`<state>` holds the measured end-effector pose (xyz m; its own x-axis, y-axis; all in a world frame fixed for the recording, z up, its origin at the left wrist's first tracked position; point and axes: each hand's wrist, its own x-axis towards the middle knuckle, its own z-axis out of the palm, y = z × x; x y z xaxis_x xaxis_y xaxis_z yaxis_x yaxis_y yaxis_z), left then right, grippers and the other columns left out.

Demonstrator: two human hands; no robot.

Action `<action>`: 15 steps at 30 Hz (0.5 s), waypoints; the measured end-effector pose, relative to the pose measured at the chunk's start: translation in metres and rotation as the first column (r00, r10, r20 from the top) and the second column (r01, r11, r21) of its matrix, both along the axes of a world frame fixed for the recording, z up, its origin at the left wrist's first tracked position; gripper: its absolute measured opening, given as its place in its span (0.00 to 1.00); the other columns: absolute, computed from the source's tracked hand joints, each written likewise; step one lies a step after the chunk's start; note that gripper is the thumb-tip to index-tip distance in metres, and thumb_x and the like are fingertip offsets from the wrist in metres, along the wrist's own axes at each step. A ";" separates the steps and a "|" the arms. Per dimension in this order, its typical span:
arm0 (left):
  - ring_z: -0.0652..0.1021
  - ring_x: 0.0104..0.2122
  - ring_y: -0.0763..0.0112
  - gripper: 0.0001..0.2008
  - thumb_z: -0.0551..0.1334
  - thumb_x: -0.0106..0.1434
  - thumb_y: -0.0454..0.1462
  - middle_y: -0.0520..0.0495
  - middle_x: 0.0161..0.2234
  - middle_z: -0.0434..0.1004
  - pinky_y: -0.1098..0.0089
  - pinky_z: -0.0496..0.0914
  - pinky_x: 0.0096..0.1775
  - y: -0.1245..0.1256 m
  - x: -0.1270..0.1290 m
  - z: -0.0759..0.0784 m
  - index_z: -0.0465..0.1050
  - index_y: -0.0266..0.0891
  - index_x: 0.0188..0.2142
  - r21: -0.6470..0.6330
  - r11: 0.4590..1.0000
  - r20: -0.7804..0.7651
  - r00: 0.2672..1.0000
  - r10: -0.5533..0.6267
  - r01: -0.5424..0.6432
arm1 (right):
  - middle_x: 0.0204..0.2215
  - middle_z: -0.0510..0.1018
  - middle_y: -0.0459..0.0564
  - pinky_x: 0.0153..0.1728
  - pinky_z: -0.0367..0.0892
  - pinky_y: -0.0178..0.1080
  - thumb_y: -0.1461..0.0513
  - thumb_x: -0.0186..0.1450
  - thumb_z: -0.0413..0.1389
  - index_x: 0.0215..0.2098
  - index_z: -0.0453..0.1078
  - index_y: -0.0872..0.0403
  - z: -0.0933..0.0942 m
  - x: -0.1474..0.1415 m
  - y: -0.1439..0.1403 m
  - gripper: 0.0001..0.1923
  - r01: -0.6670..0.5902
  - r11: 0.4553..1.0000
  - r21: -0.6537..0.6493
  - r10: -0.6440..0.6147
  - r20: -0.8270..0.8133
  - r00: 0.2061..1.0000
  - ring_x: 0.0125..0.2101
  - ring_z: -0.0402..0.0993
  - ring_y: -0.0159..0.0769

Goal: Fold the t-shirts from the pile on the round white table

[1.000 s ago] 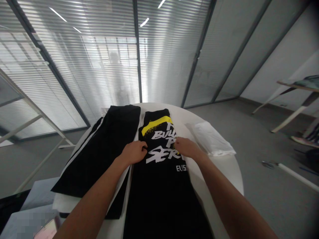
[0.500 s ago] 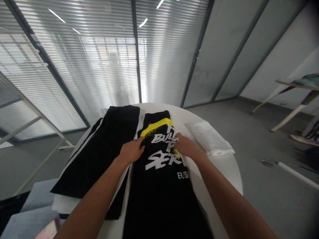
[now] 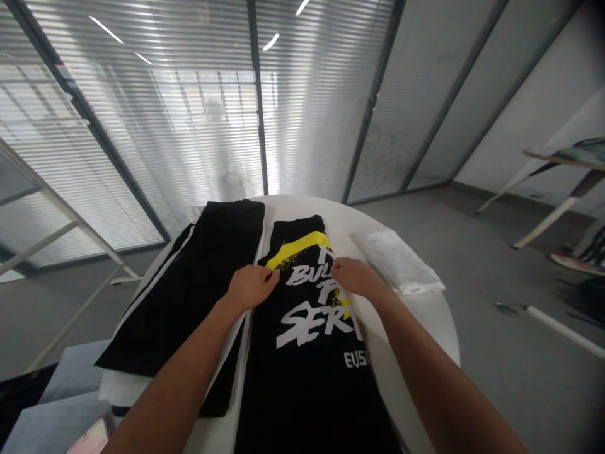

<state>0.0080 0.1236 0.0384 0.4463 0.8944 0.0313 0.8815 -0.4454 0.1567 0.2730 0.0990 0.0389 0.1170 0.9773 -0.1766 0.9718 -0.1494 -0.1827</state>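
A black T-shirt [image 3: 307, 391] with a yellow band and white lettering lies folded into a long strip, running from the table's far side toward me. My left hand [image 3: 252, 287] pinches its left edge near the yellow band, fingers curled. At the opposite edge, beside the lettering, my right hand [image 3: 358, 277] is closed on the fabric. My fingertips hide part of the print on the right. Left of the shirt lies another black garment [image 3: 189, 284] with white stripes along its side.
Both garments lie on a round white table [image 3: 425, 328]. A white plastic-looking packet [image 3: 399, 261] rests at its right. Grey-blue seats or boxes and a phone [image 3: 92, 438] are at lower left. A metal frame [image 3: 57, 243] stands on the left; another table [image 3: 562, 161] is at far right.
The T-shirt has slid toward me, its lettering now lower in view. Both hands have curled more tightly at its edges. The other garment and the packet have stayed put.
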 end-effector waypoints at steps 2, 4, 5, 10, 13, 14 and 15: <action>0.78 0.35 0.65 0.22 0.46 0.70 0.48 0.46 0.35 0.78 0.68 0.68 0.37 0.000 0.001 -0.001 0.76 0.42 0.36 0.071 0.996 0.098 0.994 0.049 -0.056 | 0.43 0.78 0.59 0.41 0.66 0.45 0.57 0.65 0.44 0.47 0.70 0.54 0.000 -0.001 -0.001 0.18 0.091 0.995 0.045 -0.092 0.015 0.996 0.44 0.75 0.50; 0.77 0.40 0.67 0.17 0.49 0.69 0.44 0.46 0.42 0.76 0.70 0.69 0.40 0.001 0.001 -0.004 0.74 0.44 0.44 0.140 0.985 0.208 0.976 0.071 -0.102 | 0.43 0.78 0.59 0.41 0.66 0.46 0.57 0.65 0.45 0.51 0.66 0.54 -0.001 -0.002 -0.002 0.19 0.138 0.988 0.073 -0.139 0.015 0.990 0.44 0.75 0.51; 0.76 0.43 0.67 0.16 0.51 0.69 0.43 0.46 0.46 0.74 0.70 0.69 0.42 0.002 0.001 -0.006 0.73 0.44 0.48 0.164 0.979 0.250 0.965 0.073 -0.117 | 0.44 0.77 0.59 0.41 0.66 0.46 0.58 0.65 0.45 0.52 0.65 0.54 -0.002 -0.003 -0.002 0.19 0.140 0.987 0.078 -0.141 0.007 0.990 0.45 0.75 0.51; 0.71 0.52 0.62 0.22 0.51 0.69 0.43 0.45 0.55 0.69 0.65 0.68 0.48 0.005 -0.002 -0.011 0.62 0.50 0.62 0.104 0.989 0.213 0.973 0.084 -0.109 | 0.47 0.76 0.58 0.43 0.65 0.43 0.63 0.63 0.47 0.54 0.61 0.53 -0.008 -0.002 0.000 0.20 0.078 0.993 0.094 -0.073 -0.049 0.996 0.46 0.74 0.47; 0.71 0.50 0.59 0.22 0.51 0.69 0.43 0.45 0.51 0.73 0.62 0.68 0.48 0.004 -0.002 -0.013 0.62 0.52 0.62 0.039 0.997 0.105 0.993 0.062 -0.067 | 0.47 0.76 0.57 0.44 0.65 0.42 0.63 0.63 0.47 0.53 0.63 0.54 -0.011 -0.001 0.001 0.19 0.037 0.994 0.103 -0.031 -0.057 0.998 0.47 0.73 0.45; 0.71 0.50 0.58 0.22 0.51 0.68 0.43 0.45 0.50 0.74 0.62 0.68 0.48 0.004 -0.002 -0.012 0.63 0.52 0.61 0.041 0.998 0.090 0.995 0.054 -0.058 | 0.46 0.77 0.57 0.44 0.65 0.41 0.63 0.63 0.48 0.51 0.65 0.54 -0.011 -0.001 0.001 0.18 0.028 0.995 0.093 -0.023 -0.054 0.998 0.47 0.73 0.45; 0.71 0.50 0.58 0.21 0.51 0.68 0.43 0.45 0.49 0.74 0.62 0.68 0.47 0.003 -0.002 -0.012 0.65 0.51 0.60 0.048 0.997 0.086 0.995 0.051 -0.055 | 0.46 0.77 0.56 0.44 0.65 0.40 0.62 0.64 0.47 0.49 0.67 0.54 -0.011 -0.001 0.002 0.16 0.022 0.997 0.079 -0.018 -0.047 0.999 0.47 0.73 0.44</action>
